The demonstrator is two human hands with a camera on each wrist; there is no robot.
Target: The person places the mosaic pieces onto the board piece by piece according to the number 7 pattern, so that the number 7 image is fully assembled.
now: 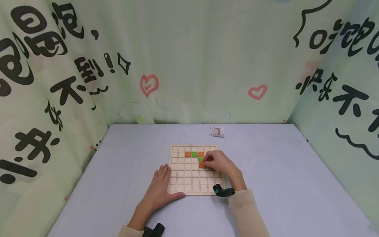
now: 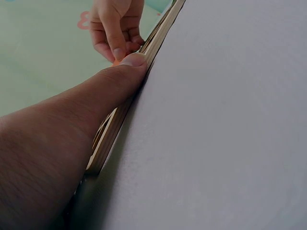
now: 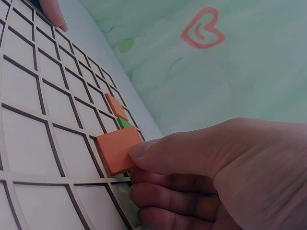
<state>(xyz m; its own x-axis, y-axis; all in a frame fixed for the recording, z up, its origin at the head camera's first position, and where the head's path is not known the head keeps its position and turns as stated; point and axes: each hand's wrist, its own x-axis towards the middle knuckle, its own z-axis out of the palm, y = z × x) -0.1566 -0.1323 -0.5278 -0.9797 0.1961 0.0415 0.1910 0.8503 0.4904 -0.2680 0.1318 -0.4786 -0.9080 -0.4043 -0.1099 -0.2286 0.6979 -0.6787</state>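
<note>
A wooden grid board (image 1: pixel 180 184) lies on the table. My left hand (image 1: pixel 161 187) rests at its front left corner, fingers straight along the left side and thumb against the front edge. In the left wrist view that thumb (image 2: pixel 115 81) presses on the board's rim. My right hand (image 1: pixel 218 162) pinches an orange square tile (image 3: pixel 119 149) between thumb and fingers, tilted over the grid. Beyond it, an orange tile (image 1: pixel 188 154), a green tile (image 1: pixel 194 154) and another orange tile (image 1: pixel 201 154) sit in one row, with a green tile (image 1: pixel 200 159) below the last.
A small card (image 1: pixel 217 131) printed with a grid pattern lies behind the board near the table's back edge. The white table (image 1: pixel 281 184) is enclosed by pale green curtains (image 1: pixel 201 65) with black lettering and red hearts. Black bands (image 1: pixel 222 190) circle both wrists.
</note>
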